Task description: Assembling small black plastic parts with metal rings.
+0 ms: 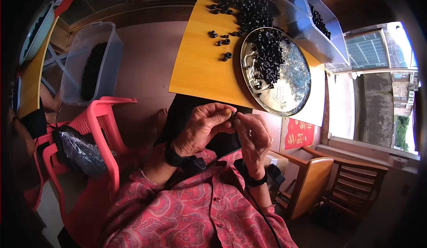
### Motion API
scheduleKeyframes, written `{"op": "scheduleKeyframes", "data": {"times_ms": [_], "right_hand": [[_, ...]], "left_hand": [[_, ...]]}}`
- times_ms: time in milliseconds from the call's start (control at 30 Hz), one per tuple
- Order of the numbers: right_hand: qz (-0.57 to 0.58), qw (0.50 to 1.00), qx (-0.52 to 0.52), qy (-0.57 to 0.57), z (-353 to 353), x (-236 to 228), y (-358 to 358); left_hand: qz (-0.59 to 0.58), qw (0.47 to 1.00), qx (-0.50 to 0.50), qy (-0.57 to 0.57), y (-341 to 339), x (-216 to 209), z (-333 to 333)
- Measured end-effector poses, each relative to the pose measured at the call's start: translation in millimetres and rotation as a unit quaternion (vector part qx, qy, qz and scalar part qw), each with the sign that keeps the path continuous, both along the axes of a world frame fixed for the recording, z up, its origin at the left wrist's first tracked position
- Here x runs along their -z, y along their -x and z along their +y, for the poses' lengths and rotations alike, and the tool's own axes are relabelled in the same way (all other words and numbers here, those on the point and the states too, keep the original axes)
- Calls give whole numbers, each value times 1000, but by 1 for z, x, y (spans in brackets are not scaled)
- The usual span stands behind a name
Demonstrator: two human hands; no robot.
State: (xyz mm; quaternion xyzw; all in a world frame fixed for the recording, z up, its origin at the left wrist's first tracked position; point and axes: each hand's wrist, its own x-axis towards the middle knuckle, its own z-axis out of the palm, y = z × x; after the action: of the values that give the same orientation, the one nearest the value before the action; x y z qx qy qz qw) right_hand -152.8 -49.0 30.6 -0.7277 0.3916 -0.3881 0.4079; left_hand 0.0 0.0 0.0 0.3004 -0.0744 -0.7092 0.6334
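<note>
In front of my chest, just off the near edge of the yellow table (191, 77), my hands meet at the fingertips. My left hand (199, 127) pinches a small black part (234, 115) between thumb and forefinger. From the other side, my right hand (254, 134) has its fingertips closed on the same part; the fingers cover most of it. A round metal tray (281, 101) lies on the table beyond my right hand. Heaped on its left half are small black tubular parts (268, 54), and tiny glittering bits cover its right half.
Loose black parts (227, 56) lie left of the tray; more fill a clear bin (255, 6) behind it. Another clear bin (327, 41) stands at the back right. A clear tub (113, 66) sits on the floor, near a pink plastic chair (104, 123). Wooden chairs (311, 181) stand at right.
</note>
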Motion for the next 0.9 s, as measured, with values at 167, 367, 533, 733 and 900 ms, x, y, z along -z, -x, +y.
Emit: {"op": "scheduleKeyframes", "data": {"times_ms": [167, 367, 533, 733, 900], "right_hand": [[49, 998, 4, 45, 0, -3, -3], [81, 991, -21, 103, -1, -11, -4], [78, 986, -28, 142, -2, -8, -7], [21, 998, -32, 49, 1, -10, -5], [-90, 993, -59, -39, 1, -13, -3]], "left_hand": [[-41, 999, -11, 1, -2, -4, 1], [-120, 993, -19, 11, -3, -9, 4], [-202, 978, -34, 30, -5, -7, 4], [-196, 979, -43, 40, -6, -8, 5], [-153, 985, -54, 50, -5, -10, 9]]}}
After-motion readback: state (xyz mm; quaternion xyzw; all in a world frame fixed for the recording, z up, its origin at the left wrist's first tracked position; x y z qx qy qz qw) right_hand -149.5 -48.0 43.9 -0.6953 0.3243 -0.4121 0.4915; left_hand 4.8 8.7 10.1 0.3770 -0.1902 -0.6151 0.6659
